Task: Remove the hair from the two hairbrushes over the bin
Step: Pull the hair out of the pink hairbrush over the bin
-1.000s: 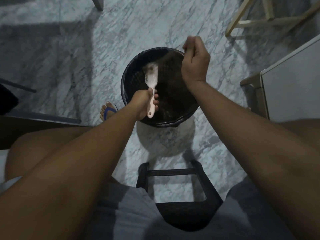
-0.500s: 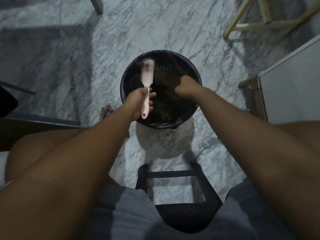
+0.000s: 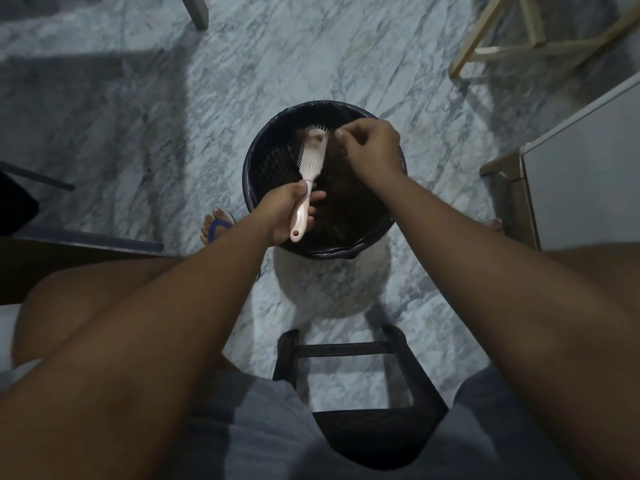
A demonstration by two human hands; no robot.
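Observation:
A pale pink hairbrush (image 3: pixel 311 160) with white bristles is held over a round black bin (image 3: pixel 263 161) lined with a dark bag. My left hand (image 3: pixel 284 213) grips the brush's handle, head pointing away from me. A brown tuft of hair clings to the bristles near the tip. My right hand (image 3: pixel 372 147) hovers just right of the brush head, fingers curled with thumb and fingertips pinched together; whether they hold hair is too dim to tell. Dark hair lies in the bin. A second hairbrush is not in sight.
The bin stands on a grey marble floor. A dark stool (image 3: pixel 360 393) sits between my knees. A white cabinet (image 3: pixel 585 174) is at the right, pale wooden legs (image 3: pixel 512 46) at the top right, dark furniture (image 3: pixel 69 237) at the left. My foot in a blue sandal (image 3: pixel 216 228) is beside the bin.
My right hand dropped into the bin and has come back up to the brush head. My left hand kept hold of the brush and tilted its head slightly right.

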